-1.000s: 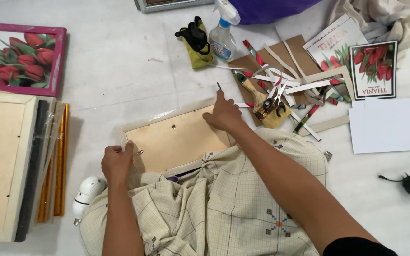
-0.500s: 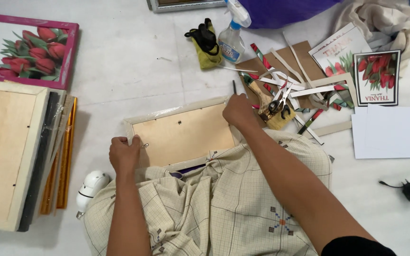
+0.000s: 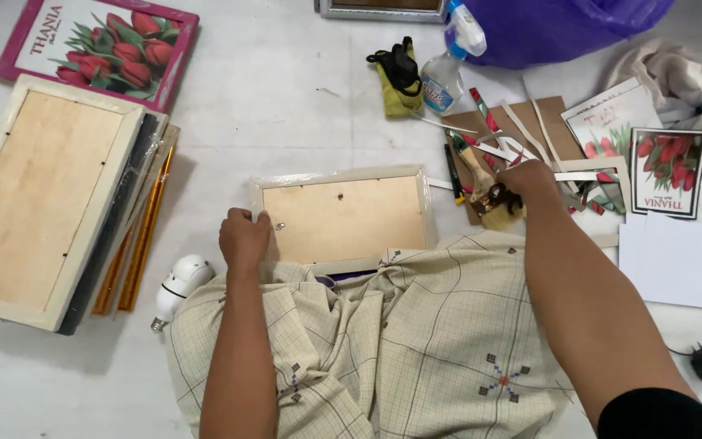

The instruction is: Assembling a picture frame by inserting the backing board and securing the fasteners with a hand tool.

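The left hand [image 3: 244,238] grips the left edge of the picture frame [image 3: 343,218], which lies back-up on the floor just above the checked cloth [image 3: 383,341]. Right of the frame, the right hand [image 3: 530,180] closes on a paintbrush [image 3: 485,183] amid paper strips [image 3: 522,146]. A spray bottle [image 3: 448,69] stands above the frame.

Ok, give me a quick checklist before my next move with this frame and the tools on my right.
1. Left hand steadying the frame: ok, it grips the left edge.
2. Frame lying face down, backing board up: ok.
3. Right hand at the tool pile: ok.
4. Tool held in its fingers: cannot tell.
5. Cloth off the frame: not ok, it covers the lower edge.
6. Spray bottle upright: not ok, lying down.
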